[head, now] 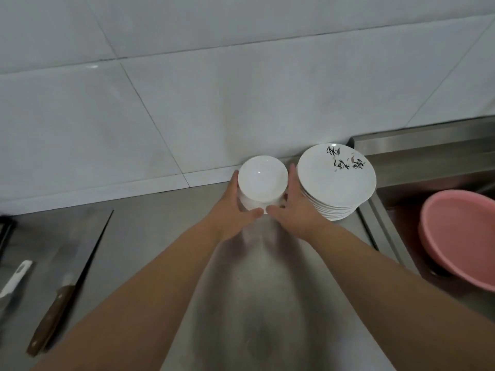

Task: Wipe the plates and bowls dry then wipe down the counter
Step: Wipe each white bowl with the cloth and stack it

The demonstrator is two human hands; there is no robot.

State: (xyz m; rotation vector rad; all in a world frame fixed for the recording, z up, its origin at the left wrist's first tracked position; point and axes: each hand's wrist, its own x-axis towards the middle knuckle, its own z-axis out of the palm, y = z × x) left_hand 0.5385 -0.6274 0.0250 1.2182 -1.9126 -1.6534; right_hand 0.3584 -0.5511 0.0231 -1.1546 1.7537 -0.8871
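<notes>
The left hand and the right hand are gripping a stack of white bowls from either side, fingers curling round its walls and thumbs meeting at the near edge. The bowls are sitting at the back of the steel counter by the tiled wall, just beside a stack of plates. A pink basin is lying in the sink at the right, and a cleaver is lying at the left.

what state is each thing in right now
stack of bowls: upright, held between both hands
left hand: cupping the stack's left side
right hand: cupping its right side
stack of plates: resting on the counter
pink basin: tilted in the sink
knife: lying flat on the counter
</notes>
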